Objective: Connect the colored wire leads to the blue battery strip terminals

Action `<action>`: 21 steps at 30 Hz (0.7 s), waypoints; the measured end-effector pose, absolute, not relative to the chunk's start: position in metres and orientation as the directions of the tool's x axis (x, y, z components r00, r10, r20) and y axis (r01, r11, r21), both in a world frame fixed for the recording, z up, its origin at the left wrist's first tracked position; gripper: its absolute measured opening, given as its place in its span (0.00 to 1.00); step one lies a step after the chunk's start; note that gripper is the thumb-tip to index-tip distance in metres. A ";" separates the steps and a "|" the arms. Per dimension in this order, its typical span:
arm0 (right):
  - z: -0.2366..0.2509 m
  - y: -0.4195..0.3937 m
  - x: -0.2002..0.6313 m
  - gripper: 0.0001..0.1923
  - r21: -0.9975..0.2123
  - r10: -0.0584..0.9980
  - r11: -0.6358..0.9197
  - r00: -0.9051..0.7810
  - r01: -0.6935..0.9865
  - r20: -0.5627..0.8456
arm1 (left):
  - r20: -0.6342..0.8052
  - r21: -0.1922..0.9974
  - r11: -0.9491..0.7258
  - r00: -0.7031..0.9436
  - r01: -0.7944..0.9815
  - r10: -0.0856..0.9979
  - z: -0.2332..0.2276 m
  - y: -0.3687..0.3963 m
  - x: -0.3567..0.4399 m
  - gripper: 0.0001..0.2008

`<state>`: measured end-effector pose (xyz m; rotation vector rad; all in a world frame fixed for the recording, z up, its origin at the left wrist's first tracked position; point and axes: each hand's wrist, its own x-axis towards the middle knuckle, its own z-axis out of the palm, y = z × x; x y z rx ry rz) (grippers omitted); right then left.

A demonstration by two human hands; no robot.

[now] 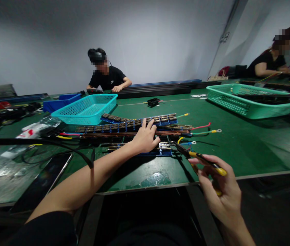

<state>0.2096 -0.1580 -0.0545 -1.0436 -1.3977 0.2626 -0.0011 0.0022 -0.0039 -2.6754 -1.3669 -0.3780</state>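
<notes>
My left hand [146,137] lies with its fingers spread over a stack of long strips, with metal bars on blue bases. Under its fingertips is the upper blue-based strip [124,125]; a dark strip with copper-coloured bars [170,133] runs just below it. In my right hand [223,191] is a pair of pliers [198,156] with yellow and black handles. The plier tips reach the right end of the nearest blue-based strip [164,149], beside short yellow and blue wires. Whether the jaws grip anything is too small to tell. A green wire [203,132] with a ring terminal sticks out to the right.
A turquoise basket [86,119] stands behind at left, a green basket [252,111] with dark strips at right. A small black box [153,102] sits between them. At left lie a phone [43,181] and a black cable [32,141]. Two people work across the table.
</notes>
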 end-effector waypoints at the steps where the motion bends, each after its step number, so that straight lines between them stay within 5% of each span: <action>1: -0.054 -0.160 0.209 0.22 -0.713 0.691 0.574 0.231 0.402 0.685 | 0.268 0.014 -0.588 0.563 0.809 0.782 -0.003 0.002 -0.001 0.14; 11: -0.026 -0.206 0.196 0.18 -0.850 0.705 0.485 0.485 0.204 0.518 | 0.275 0.005 -0.594 0.570 0.804 0.774 -0.003 0.002 -0.001 0.12; 21: -0.036 -0.193 0.204 0.18 -0.791 0.719 0.528 0.334 0.309 0.610 | 0.281 -0.007 -0.598 0.576 0.802 0.768 -0.004 0.003 -0.001 0.11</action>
